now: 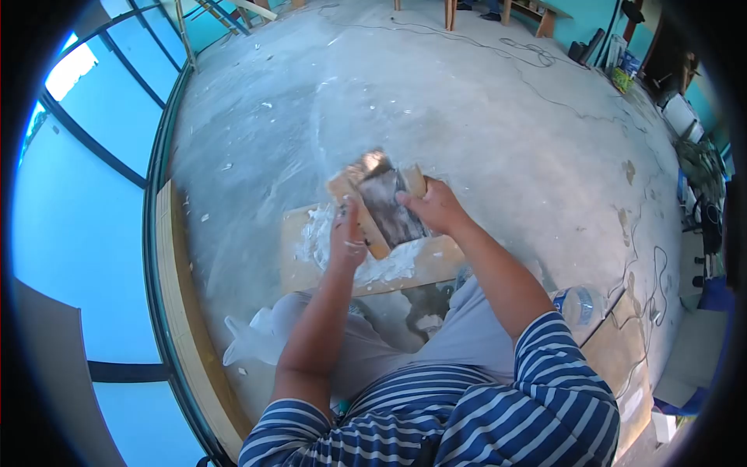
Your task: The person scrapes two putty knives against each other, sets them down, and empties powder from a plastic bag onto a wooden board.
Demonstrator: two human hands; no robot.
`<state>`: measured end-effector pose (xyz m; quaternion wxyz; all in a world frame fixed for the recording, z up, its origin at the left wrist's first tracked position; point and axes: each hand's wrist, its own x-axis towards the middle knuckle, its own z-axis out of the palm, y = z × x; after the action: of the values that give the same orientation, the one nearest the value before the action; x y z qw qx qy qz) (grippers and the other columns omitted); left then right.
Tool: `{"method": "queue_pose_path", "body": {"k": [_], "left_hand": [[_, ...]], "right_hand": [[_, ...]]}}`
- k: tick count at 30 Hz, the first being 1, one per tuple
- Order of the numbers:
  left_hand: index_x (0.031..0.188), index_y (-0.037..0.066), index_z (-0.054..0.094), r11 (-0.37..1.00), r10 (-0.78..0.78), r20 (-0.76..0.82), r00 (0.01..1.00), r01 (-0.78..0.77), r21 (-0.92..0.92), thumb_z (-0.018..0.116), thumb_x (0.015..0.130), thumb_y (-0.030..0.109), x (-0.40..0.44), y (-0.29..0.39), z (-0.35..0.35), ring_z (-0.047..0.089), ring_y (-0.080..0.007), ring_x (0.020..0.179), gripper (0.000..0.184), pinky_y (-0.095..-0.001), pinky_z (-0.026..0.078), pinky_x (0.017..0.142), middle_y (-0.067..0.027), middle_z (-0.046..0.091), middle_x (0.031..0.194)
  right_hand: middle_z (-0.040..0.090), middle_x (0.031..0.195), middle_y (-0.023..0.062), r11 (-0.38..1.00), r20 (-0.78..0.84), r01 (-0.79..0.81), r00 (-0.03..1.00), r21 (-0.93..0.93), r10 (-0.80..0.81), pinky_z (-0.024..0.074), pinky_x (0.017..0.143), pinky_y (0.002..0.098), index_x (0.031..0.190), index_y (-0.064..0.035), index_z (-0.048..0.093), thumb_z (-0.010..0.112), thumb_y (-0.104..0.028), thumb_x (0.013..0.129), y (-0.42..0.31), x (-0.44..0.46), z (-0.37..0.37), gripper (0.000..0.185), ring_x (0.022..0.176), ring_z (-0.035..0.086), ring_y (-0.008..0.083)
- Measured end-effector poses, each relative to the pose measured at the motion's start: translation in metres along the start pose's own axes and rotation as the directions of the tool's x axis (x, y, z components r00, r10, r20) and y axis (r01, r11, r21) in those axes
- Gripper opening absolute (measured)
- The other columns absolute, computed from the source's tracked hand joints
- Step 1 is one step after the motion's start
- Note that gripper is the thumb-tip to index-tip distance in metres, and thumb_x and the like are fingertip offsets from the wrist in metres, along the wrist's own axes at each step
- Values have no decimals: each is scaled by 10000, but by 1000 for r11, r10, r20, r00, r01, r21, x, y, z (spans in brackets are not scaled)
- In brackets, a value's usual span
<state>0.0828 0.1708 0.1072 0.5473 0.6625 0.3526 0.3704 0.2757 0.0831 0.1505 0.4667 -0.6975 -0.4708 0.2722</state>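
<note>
My left hand (348, 232) is closed on a long wooden piece (362, 218), which slants from upper left to lower right. Fingers of my right hand (437, 207) wrap round the tan edge of a flat, dark grey, smeared plate (389, 208). The plate lies close against the wooden piece; whether they touch is blurred. Below both hands, a tan board (294, 268) rests on the floor with white paste (389, 267) spread over it. Some white paste marks my left wrist.
A clear plastic container (576, 305) stands right of my knee, and a white bag (253, 339) lies on the left. Glass panels and a long wooden beam (185, 303) line the left side. Cables (529, 51) cross the concrete floor; another person's feet (490, 15) show far off.
</note>
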Motion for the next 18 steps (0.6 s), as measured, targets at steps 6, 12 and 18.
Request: {"method": "queue_pose_path", "body": {"k": [6,12,18], "left_hand": [[1331,0,414,998,-31,-27,999,32,56,358,1031,333,-2,4,4,657,-302,976,451,-371,534,834,-186,654,1085],[1340,-1,429,997,82,-6,997,-82,16,395,998,462,4,-6,9,626,-256,979,577,-361,519,808,-155,613,1131],[1350,10,438,798,-342,80,936,334,-502,439,975,548,19,-9,5,561,-169,990,656,-327,467,860,-90,577,1103]], "right_hand": [[690,875,150,998,-8,66,998,-18,-66,510,741,356,1050,6,646,714,-371,823,13,0,8,445,781,656,230],[689,877,169,1000,-74,0,997,28,3,510,746,370,1051,19,635,723,-371,815,23,18,-13,464,800,665,260],[693,879,160,997,-85,45,995,-70,-50,514,739,357,1021,21,644,723,-329,823,5,4,-2,410,787,662,237]]}}
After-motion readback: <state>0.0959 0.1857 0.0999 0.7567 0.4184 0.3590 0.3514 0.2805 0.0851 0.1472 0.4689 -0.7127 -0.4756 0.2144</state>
